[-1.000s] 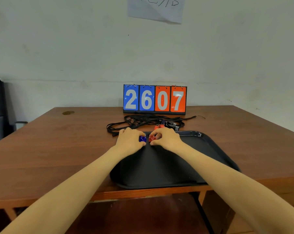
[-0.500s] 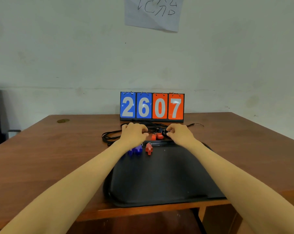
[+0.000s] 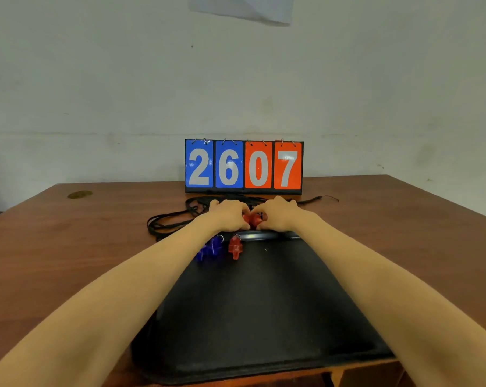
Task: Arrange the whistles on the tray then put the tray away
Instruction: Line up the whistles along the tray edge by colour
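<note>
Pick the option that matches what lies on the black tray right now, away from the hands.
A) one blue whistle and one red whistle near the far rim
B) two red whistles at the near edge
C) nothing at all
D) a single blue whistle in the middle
A: a blue whistle and a red whistle lie side by side on the tray just inside its far rim.
</note>
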A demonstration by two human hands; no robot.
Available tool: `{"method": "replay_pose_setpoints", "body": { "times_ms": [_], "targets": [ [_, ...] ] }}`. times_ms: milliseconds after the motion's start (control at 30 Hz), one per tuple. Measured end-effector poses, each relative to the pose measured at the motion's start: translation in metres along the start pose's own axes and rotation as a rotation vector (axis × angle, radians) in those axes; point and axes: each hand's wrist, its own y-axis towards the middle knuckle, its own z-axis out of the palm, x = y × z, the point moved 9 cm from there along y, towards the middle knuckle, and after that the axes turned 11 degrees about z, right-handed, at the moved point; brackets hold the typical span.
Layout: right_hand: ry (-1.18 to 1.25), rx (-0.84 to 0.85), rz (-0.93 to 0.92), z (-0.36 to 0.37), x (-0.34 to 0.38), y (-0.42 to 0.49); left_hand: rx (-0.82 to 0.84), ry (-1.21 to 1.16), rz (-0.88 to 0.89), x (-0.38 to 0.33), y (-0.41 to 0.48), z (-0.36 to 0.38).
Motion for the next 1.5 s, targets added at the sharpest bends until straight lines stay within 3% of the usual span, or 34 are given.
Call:
{"method": "replay_pose_setpoints", "body": {
  "times_ms": [333,533,767,1000,1167,1500],
  "targets": [
    [0.22,-0.197,0.051,-0.014,-0.008,-0.008,-0.129,0.068,-0.104,0.012,-0.004,-0.009],
    [0.543,-0.345,0.097,-0.032,-0.027,-0.04,-0.418,-0.143,-0.139,0.021,-0.026,-0.034],
    [0.689,-0.259,0.155,-0.031,-0.027,-0.082,-0.61,-0.324,-0.135,0.018,-0.059,-0.055],
    [0.747,-0.048,0.256,-0.002,-0.019,-0.102,-0.827,-0.453,-0.083,-0.003,-0.104,-0.093],
    [0.72,-0.017,0.332,0.015,-0.013,-0.098,-0.86,-0.582,-0.108,0.0,-0.118,-0.089],
    [0.587,-0.046,0.395,0.02,-0.011,-0.091,-0.851,-0.598,-0.128,0.009,-0.119,-0.081]
  ]
}}
